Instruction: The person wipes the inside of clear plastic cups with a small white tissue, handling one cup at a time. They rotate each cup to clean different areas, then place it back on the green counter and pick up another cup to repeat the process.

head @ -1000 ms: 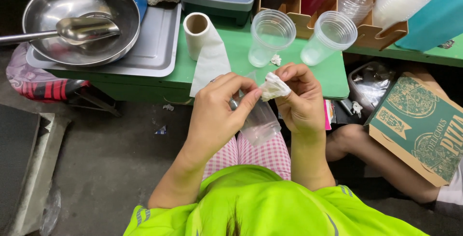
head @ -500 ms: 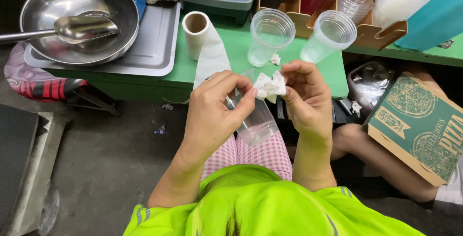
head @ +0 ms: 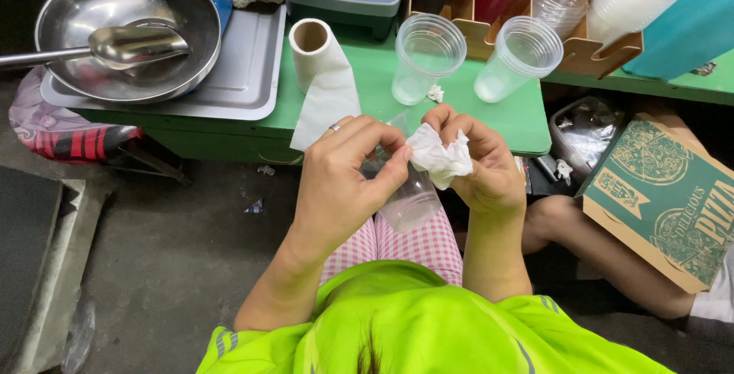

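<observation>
below the green counter [head: 367, 83] edge, your left hand [head: 340, 183] grips a clear plastic cup [head: 409, 198]; at its 3 o'clock, your right hand [head: 482, 167] pinches a crumpled white tissue [head: 437, 158].

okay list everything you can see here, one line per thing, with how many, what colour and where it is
plastic cup: 1, clear, held over the lap
tissue wad: 1, white, at held cup's mouth
empty cups: 2, clear, upright on table
tissue scrap: 1, white, between those cups
tissue roll: 1, white, lying on table, tail hanging over edge
table: 1, green, ahead
tray: 1, silver, table's left
bowl: 1, steel, on tray
scoop: 1, steel, in bowl
pizza box: 1, green and brown, right floor
left hand: grips held cup
right hand: pinches tissue wad
</observation>
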